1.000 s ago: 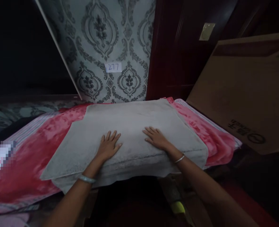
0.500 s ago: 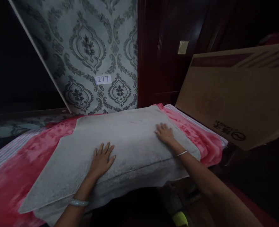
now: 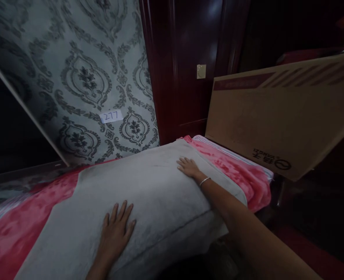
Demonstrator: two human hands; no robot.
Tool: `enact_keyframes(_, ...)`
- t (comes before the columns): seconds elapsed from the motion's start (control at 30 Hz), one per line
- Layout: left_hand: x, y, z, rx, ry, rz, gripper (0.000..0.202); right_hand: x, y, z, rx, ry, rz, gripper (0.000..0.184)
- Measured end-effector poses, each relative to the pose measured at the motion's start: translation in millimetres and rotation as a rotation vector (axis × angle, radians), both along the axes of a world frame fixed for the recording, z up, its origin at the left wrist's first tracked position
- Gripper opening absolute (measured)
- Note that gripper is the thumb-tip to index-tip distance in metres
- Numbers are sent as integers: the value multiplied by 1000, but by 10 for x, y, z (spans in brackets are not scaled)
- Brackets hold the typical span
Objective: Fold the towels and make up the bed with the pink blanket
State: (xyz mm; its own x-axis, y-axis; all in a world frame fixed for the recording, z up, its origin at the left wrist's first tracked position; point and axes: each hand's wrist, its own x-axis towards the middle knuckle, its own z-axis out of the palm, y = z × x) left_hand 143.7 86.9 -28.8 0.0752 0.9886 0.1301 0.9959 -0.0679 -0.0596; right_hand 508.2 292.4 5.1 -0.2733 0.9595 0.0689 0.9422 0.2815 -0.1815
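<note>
I see a big grey cloth point(image 3: 152, 184) spread over a red blanket point(image 3: 34, 212), and two bare hands lie on top of it. The left hand point(image 3: 114, 233) is flat on the near part of the cloth. Its fingers point(image 3: 121, 212) are spread wide apart, with cloth under them and more cloth past their tips at 12 o'clock. The right hand point(image 3: 188, 167) is at 2 o'clock from the left one, palm down on the cloth, near its far edge. Its fingers are open and a little apart, pointing to about 10 o'clock. Neither hand pinches the cloth. A long fold line runs across it at 4 o'clock from the left hand. The blanket peeks out at 9 o'clock from the left hand and 3 o'clock from the right. A thin bracelet point(image 3: 205, 181) circles the right wrist. A cardboard box point(image 3: 271, 120) leans at 2 o'clock from the right hand.
</note>
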Motion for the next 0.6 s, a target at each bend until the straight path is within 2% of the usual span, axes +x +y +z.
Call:
enact_keyframes(0.07, -39, -4, -18, -5, -4, 1, 62, 266, 124, 13, -16, 4, -100, 55)
enact_keyframes(0.13, -104, 25, 4, -24, -20, -13, 62, 373, 185, 25, -26, 8, -177, 57)
enact_keyframes(0.23, -181, 211, 141, -36, -58, -14, 55, 179, 183, 30, -19, 6, -184, 59)
enact_keyframes(0.3, -152, 448, 273, 4, -86, -14, 51, -142, 134, 3, -12, 9, -53, 59)
enact_keyframes(0.37, -43, 740, 383, 42, -120, -88, 53, -505, 68, -53, -19, 27, 170, 59)
enact_keyframes(0.4, 27, 888, 416, 30, -134, -123, 56, -662, 41, -87, -26, 36, 283, 60)
enact_keyframes(0.47, 148, 1150, 428, -33, -128, -100, 60, -856, 33, -152, -31, 43, 441, 61)
enact_keyframes(0.53, 163, 1326, 388, -104, -101, -44, 63, -834, 117, -198, -26, 25, 442, 60)
enact_keyframes(0.6, 2, 1400, 340, -136, -79, 4, 63, -595, 284, -225, -22, -7, 317, 60)
